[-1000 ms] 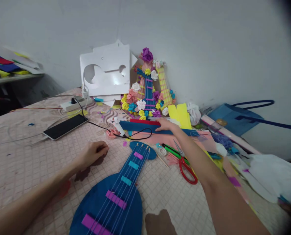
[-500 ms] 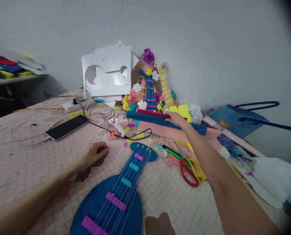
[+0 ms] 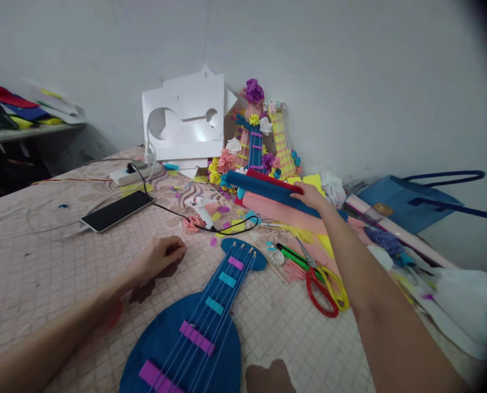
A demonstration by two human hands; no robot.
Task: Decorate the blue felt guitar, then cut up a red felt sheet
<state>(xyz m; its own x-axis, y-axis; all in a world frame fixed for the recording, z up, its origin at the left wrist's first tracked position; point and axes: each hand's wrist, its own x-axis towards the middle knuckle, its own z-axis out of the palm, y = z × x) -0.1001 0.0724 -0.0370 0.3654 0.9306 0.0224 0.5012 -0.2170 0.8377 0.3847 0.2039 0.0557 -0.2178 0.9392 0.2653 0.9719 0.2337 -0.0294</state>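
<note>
My right hand (image 3: 311,197) reaches to the back of the table, its fingers closed around a dark blue paper roll (image 3: 263,190). A red roll (image 3: 274,181) lies along the blue one's far side, close to my fingertips. The near end of the blue roll is partly hidden by my forearm. My left hand (image 3: 161,255) rests on the table with curled fingers, and nothing shows in them. Beside it lies a blue toy guitar (image 3: 172,316) with white strings and purple and light blue strips.
Red-handled scissors (image 3: 323,297), a green cutter (image 3: 298,261) and paper scraps lie right of the guitar. A white glue gun (image 3: 202,212), black phone (image 3: 116,211) and power strip (image 3: 132,173) are at left. Flower-decorated toy guitars (image 3: 255,144) lean on the wall near a blue bag (image 3: 407,202).
The blue and red rolls have tilted, their left ends rising off the pile and uncovering scraps below. My right hand holds on to them. My left hand stays resting; the view has shifted slightly.
</note>
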